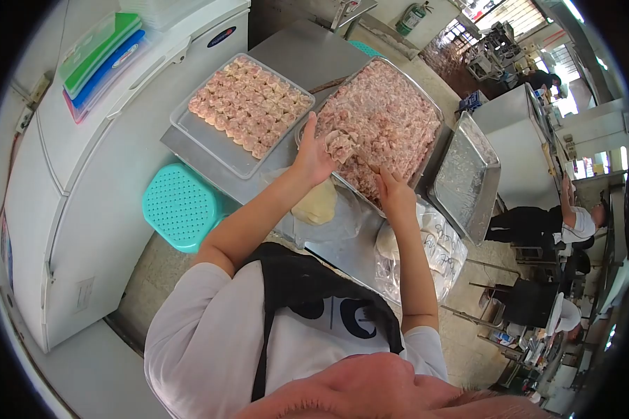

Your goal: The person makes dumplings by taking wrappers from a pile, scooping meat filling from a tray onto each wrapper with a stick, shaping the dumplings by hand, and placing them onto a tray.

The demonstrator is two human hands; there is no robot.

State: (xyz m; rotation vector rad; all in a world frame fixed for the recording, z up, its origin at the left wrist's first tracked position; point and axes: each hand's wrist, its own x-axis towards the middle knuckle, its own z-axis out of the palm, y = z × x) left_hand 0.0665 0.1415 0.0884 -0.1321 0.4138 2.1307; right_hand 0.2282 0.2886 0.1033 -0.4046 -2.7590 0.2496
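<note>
My left hand point(314, 159) holds a dumpling point(342, 145), a thin wrapper heaped with pink minced filling, at the near edge of the metal tray point(437, 115). My right hand point(397, 195) grips a thin brownish spatula point(369, 165), its tip close to the dumpling; the tip's exact shape is hard to make out. Pink minced meat filling point(391, 98) spreads across the tray beneath both hands. To the left, close rows of filled dumplings point(248, 101) cover much of a clear plastic tray point(241, 166). A pale dough lump point(316, 204) lies in plastic below my left wrist.
Bagged white packs point(433, 248) lie by my right forearm. An emptied-looking metal pan point(468, 167) stands right of the filling. A turquoise stool point(182, 206) sits below the table's left side, beside a white freezer point(105, 174). Other people point(573, 220) work at the far right.
</note>
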